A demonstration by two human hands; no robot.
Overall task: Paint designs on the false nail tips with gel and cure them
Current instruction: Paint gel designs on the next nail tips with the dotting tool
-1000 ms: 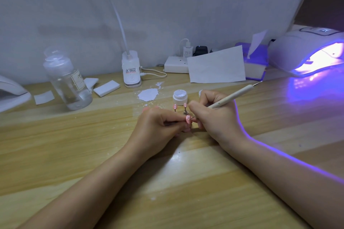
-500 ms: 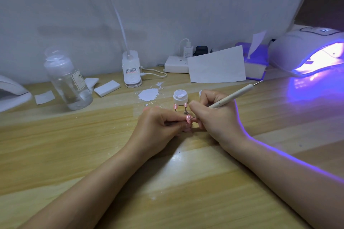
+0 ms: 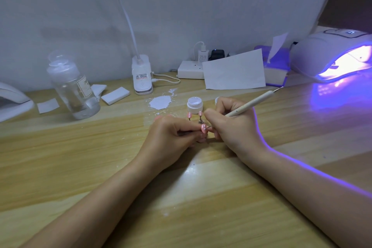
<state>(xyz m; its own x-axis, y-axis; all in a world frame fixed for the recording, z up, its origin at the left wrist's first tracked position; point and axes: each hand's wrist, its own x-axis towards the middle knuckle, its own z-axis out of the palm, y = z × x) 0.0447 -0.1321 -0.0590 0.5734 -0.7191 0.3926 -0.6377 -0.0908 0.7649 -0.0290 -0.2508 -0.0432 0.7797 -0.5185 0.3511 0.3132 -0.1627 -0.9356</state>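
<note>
On the wooden table, well right of my hands, the curing lamp glows. My right hand grips the dotting pen, its shaft slanting up and right, tip aimed left. My left hand pinches a stick bearing the pink nail tip, just between both hands and touching the pen tip.
</note>
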